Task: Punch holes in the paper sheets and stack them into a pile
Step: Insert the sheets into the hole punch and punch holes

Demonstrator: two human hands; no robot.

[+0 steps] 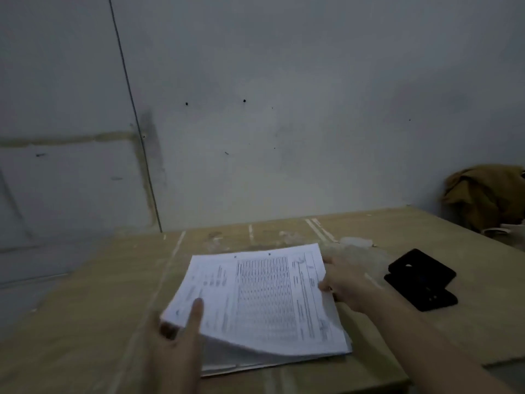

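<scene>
One black object (421, 275) right of paper sheets (255, 297)

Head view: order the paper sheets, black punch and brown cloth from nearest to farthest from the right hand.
1. The paper sheets, held by the right hand.
2. The black punch, just to its right.
3. The brown cloth, far right, at the back.

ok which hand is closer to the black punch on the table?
Right. The right hand grips the right edge of the paper sheets, just left of the black punch and not touching it. The left hand holds their near-left corner, across the stack.
</scene>
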